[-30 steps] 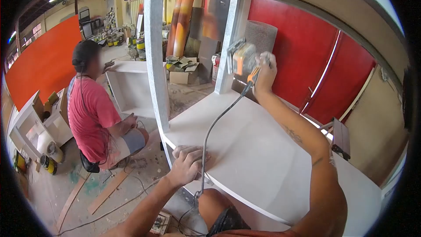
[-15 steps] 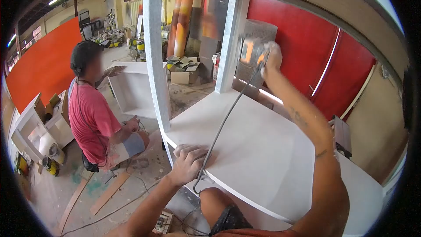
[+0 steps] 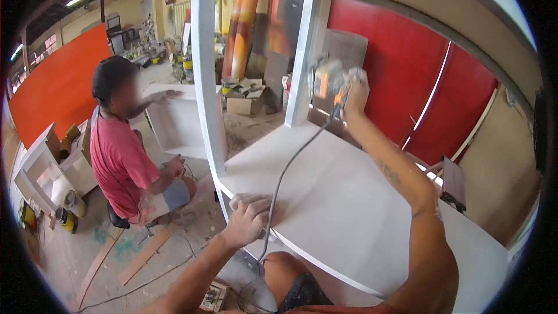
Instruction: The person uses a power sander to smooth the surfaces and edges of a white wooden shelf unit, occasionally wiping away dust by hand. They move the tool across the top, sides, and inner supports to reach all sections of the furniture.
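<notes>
My right hand point(image 3: 356, 88) is wrapped round an orange and grey power tool point(image 3: 330, 81), blurred by motion, held up beside the inner side of a pale upright post point(image 3: 303, 58). A dark cable point(image 3: 282, 177) hangs from the tool and runs down across the white panel point(image 3: 343, 197) to my knee. My left hand point(image 3: 251, 216) rests on the panel's near left edge, beside the cable, fingers spread a little and dusty, with nothing in them.
A co-worker in a pink shirt point(image 3: 122, 157) crouches at the left, one hand over a white box point(image 3: 180, 119). Another pale post point(image 3: 204, 70) rises between us. Paint cans point(image 3: 66, 219), wooden strips point(image 3: 145, 256) and cables lie on the floor. A beam point(image 3: 407, 0) crosses overhead.
My right hand and the tool have moved slightly down and left, and the cable has shifted. The co-worker's raised hand has moved to the right over the box. My left hand has barely moved.
</notes>
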Demonstrator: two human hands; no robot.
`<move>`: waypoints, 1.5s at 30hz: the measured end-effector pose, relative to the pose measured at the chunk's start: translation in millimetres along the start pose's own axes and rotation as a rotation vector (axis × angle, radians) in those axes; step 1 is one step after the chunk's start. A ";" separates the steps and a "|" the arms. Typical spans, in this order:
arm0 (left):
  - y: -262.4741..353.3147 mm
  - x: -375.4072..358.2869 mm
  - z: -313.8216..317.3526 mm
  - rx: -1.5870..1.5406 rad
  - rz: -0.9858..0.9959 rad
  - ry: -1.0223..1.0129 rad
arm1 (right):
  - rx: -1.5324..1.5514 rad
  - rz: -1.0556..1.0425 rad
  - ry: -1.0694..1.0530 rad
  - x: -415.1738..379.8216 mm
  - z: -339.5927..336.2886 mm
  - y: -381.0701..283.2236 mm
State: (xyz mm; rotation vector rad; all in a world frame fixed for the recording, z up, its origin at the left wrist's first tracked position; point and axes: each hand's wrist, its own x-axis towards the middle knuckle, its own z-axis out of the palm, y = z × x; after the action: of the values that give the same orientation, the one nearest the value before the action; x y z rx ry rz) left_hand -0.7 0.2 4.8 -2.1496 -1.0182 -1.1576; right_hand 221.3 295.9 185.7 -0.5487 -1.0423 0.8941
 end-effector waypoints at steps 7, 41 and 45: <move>-0.7 -7.5 1.3 -0.024 0.011 -0.089 | 0.105 0.186 0.077 39.9 -17.6 31.4; 0.7 -4.6 -5.3 -0.025 -0.005 -0.094 | 0.044 0.106 0.201 -22.3 -54.2 118.5; -1.0 -3.8 -5.0 -0.018 0.013 -0.117 | 0.037 0.120 0.223 -35.7 -49.0 111.4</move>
State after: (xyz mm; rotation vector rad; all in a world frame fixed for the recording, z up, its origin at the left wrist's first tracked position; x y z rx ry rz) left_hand -5.3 -4.2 4.2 -2.2575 -1.0456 -1.0493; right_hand 217.3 327.3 62.9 -0.6698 -0.7960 0.9325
